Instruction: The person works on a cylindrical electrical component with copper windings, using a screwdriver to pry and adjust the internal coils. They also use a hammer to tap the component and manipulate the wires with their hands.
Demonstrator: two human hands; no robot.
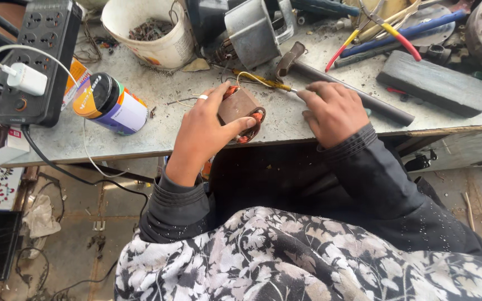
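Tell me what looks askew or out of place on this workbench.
The tin can lies tipped on its side beside the power strip, which overhangs the bench edge. The left hand grips a motor coil.

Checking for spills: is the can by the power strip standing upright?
No, the can lies on its side on the bench, beside the power strip.
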